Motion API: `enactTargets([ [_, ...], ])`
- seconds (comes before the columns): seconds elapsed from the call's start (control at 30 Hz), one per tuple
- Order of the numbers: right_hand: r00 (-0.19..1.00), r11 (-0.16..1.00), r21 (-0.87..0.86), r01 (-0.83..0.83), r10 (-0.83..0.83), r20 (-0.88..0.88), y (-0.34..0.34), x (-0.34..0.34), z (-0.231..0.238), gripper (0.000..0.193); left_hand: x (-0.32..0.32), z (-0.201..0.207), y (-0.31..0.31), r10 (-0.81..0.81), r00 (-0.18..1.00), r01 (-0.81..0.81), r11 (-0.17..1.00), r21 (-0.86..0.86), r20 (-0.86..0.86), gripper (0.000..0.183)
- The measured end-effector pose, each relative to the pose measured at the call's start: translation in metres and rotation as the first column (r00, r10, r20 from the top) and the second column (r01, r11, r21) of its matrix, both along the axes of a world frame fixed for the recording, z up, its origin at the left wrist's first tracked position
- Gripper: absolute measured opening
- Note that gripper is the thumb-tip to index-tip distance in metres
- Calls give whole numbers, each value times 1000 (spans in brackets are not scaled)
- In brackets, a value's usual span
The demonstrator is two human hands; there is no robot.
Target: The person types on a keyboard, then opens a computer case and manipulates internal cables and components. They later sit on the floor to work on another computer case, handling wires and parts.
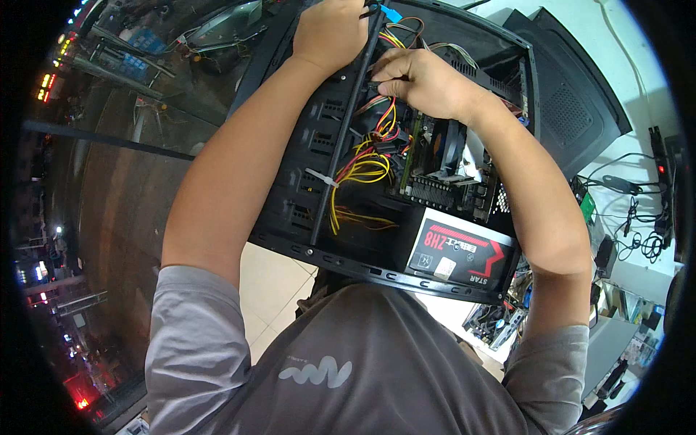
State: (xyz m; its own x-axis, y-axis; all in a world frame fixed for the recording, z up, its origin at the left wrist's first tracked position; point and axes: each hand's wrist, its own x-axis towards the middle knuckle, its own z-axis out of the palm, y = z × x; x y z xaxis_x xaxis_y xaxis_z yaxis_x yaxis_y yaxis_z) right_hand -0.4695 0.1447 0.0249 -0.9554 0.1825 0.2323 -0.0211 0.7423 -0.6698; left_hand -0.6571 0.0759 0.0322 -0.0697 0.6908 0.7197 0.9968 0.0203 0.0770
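Observation:
An open black computer case (pixel 319 210) lies in front of me with its inside facing up. My left hand (pixel 330 36) is closed at its far left edge, and a short black cable with a blue plug (pixel 391 13) sticks out beside the fingertips; the top of the picture cuts part of this hand off. Over the inside of the case, my right hand (pixel 428 83) pinches a small black connector (pixel 374 85) between thumb and fingers. Yellow, red and black power wires (pixel 370 170) run below it, partly bundled by a white cable tie (pixel 321 177).
A power supply (pixel 457 254) with a printed label fills the case's near right corner, beside the motherboard (pixel 442 188). A black side panel (pixel 573 94) leans beyond the case. Cables (pixel 641 217) and loose parts lie at right. Dark glass (pixel 109 217) spans the left.

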Motion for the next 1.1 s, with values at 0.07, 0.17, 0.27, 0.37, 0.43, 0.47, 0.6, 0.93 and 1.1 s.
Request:
enactTargets([
  [0.07,997,997,51,56,-58,45,-1,-1,1,18,1,-1,0,9,1000,-9,1000,-3,-2,27],
  [0.17,993,990,105,98,-105,56,5,-1,-8,18,1,-1,1,18,1000,-18,1000,-10,-2,28],
  [0.27,995,986,135,101,-103,10,-5,-4,-1,18,2,-1,0,33,999,-32,999,-40,4,29],
  [0.37,994,973,207,99,-107,31,-10,-7,1,17,2,-1,-1,56,998,-56,997,-54,-5,29],
  [0.43,995,976,195,93,-99,20,-9,-7,-2,17,2,-1,-1,47,999,-47,998,-50,-6,28],
  [0.47,995,976,195,97,-101,12,-8,-8,-2,16,2,-1,0,43,999,-43,997,-57,0,28],
  [0.6,987,979,151,137,-148,65,-12,-9,1,15,5,0,0,30,1000,-30,998,-55,2,27],
  [0.93,976,974,57,217,-217,-14,-19,-15,-9,13,6,-1,4,64,998,-63,994,-92,11,27],
  [1.1,964,969,198,147,-186,192,-3,-7,32,20,4,1,-3,68,997,-65,996,-56,47,27],
])
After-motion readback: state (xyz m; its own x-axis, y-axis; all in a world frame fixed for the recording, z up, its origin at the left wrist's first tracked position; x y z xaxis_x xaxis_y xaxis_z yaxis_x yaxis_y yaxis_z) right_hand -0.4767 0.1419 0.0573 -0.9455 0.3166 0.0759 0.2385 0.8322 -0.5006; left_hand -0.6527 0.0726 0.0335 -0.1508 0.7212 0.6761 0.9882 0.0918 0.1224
